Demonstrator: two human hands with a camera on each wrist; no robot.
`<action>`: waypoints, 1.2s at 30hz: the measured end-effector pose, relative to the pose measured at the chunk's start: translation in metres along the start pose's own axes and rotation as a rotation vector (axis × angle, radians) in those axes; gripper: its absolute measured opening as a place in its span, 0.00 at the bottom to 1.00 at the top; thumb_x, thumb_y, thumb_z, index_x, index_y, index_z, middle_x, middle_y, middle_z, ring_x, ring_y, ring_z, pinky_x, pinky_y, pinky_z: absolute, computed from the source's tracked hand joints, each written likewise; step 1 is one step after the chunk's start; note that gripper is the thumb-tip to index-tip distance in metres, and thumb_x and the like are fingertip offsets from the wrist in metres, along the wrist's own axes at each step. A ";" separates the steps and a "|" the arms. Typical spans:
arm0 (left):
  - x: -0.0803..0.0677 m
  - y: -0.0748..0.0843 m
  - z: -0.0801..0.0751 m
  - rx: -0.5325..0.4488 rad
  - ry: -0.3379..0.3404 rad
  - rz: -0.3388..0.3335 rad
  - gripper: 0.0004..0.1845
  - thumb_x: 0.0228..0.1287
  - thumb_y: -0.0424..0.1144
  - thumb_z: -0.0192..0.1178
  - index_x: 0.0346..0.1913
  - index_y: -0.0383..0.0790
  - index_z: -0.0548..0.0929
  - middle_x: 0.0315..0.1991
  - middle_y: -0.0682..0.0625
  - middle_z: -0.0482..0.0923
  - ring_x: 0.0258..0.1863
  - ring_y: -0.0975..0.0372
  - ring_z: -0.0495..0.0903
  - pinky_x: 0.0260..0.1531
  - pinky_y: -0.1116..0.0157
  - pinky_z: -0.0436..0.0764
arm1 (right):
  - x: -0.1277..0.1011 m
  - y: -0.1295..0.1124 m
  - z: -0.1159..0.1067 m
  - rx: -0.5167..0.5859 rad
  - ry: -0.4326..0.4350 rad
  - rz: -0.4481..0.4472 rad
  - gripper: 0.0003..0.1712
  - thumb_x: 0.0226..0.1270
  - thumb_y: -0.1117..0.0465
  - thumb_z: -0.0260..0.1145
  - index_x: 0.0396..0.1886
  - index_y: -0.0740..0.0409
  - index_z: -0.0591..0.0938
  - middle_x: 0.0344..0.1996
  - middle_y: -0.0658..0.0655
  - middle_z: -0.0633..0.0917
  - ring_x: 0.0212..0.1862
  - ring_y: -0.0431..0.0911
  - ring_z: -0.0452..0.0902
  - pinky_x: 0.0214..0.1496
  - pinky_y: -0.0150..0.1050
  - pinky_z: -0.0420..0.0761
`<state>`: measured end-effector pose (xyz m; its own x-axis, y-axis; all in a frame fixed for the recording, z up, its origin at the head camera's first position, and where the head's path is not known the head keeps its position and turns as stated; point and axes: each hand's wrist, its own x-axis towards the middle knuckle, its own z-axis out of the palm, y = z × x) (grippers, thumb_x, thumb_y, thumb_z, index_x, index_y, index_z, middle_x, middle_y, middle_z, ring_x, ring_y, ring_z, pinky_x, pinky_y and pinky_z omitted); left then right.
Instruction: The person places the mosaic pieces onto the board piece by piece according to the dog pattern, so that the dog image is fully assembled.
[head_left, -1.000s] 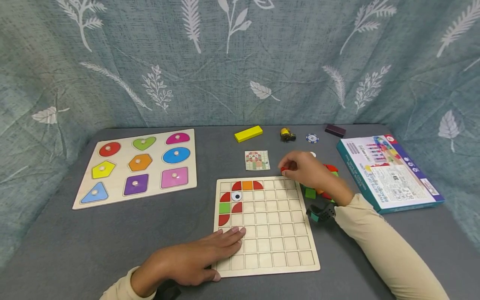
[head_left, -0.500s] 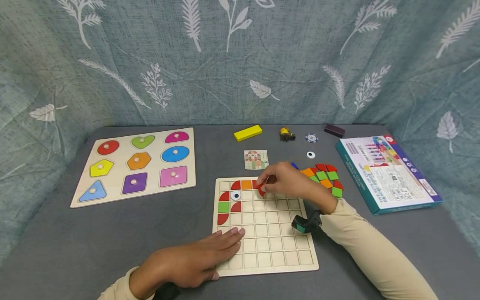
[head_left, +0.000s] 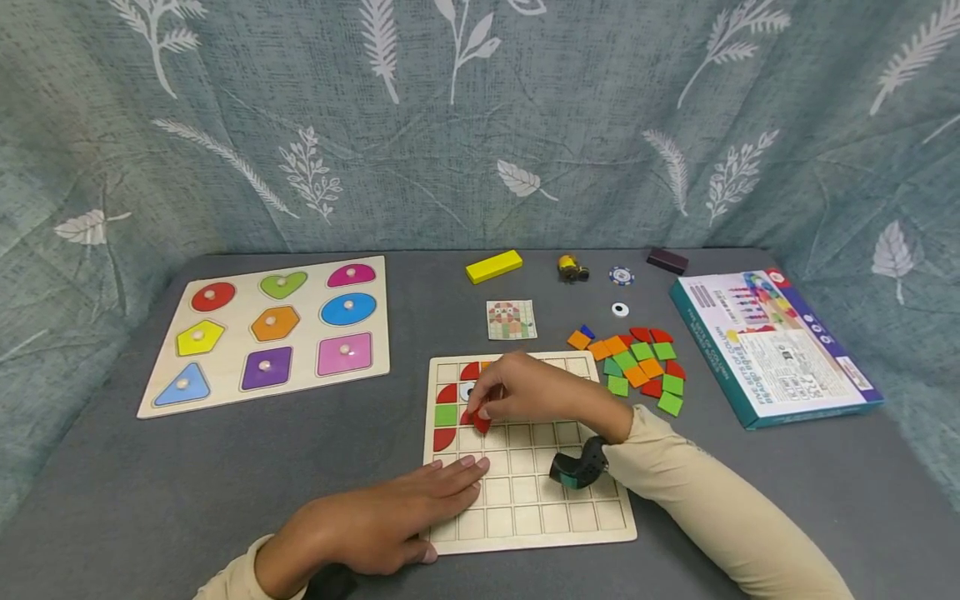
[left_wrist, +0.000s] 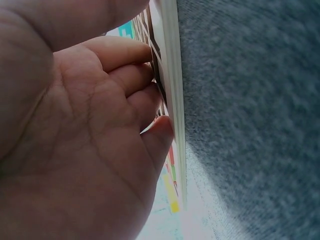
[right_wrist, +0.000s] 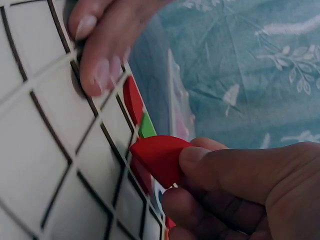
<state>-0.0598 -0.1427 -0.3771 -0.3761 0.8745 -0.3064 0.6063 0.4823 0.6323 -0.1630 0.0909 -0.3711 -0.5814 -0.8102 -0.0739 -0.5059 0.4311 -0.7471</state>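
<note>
A wooden grid board [head_left: 555, 521] lies in front of me, with several red quarter-round tiles [head_left: 444, 439], a green square tile [head_left: 446, 415] and an eye tile at its upper left. My right hand [head_left: 536, 387] pinches a red quarter-round tile [right_wrist: 162, 155] between thumb and fingers, close over the board near another red tile. The orange tile at the top is mostly behind this hand. My left hand [head_left: 382, 517] rests on the board's lower left with straight fingers, its thumb at the near edge. The left wrist view shows its palm [left_wrist: 90, 135] beside the board's edge.
Loose coloured tiles [head_left: 637, 367] lie right of the board. A small pattern card [head_left: 512, 320], yellow block [head_left: 494, 267], toy figure [head_left: 572, 268], chip [head_left: 621, 275] and dark block [head_left: 667, 260] sit behind. A shape puzzle [head_left: 225, 392] stands left, a box [head_left: 780, 350] right.
My right hand has carried the red tile from the board's upper right edge leftward and nearer, over the upper-left tiles. The loose tile pile has come into view. My left hand stays put.
</note>
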 end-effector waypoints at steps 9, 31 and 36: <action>0.000 -0.001 0.000 0.011 0.005 0.008 0.40 0.63 0.33 0.63 0.76 0.39 0.56 0.78 0.50 0.41 0.75 0.59 0.43 0.70 0.57 0.52 | 0.013 -0.011 0.012 -0.116 -0.083 -0.050 0.09 0.63 0.72 0.64 0.37 0.58 0.88 0.32 0.45 0.84 0.34 0.35 0.74 0.41 0.29 0.76; 0.001 -0.002 0.001 -0.014 -0.006 -0.010 0.41 0.63 0.32 0.64 0.76 0.41 0.56 0.78 0.52 0.40 0.75 0.59 0.43 0.70 0.56 0.51 | 0.006 -0.008 0.013 -0.214 -0.038 -0.026 0.09 0.63 0.70 0.66 0.39 0.56 0.88 0.34 0.46 0.82 0.36 0.37 0.73 0.41 0.30 0.74; 0.001 -0.001 0.000 -0.032 -0.008 -0.020 0.41 0.63 0.32 0.64 0.76 0.42 0.56 0.78 0.53 0.40 0.75 0.60 0.43 0.70 0.56 0.50 | -0.002 0.001 0.005 -0.209 0.023 -0.007 0.08 0.63 0.69 0.67 0.40 0.57 0.88 0.34 0.48 0.83 0.35 0.38 0.73 0.40 0.31 0.75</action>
<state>-0.0610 -0.1423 -0.3785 -0.3817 0.8654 -0.3248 0.5761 0.4975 0.6485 -0.1592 0.0910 -0.3745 -0.5910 -0.8050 -0.0521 -0.6295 0.5007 -0.5942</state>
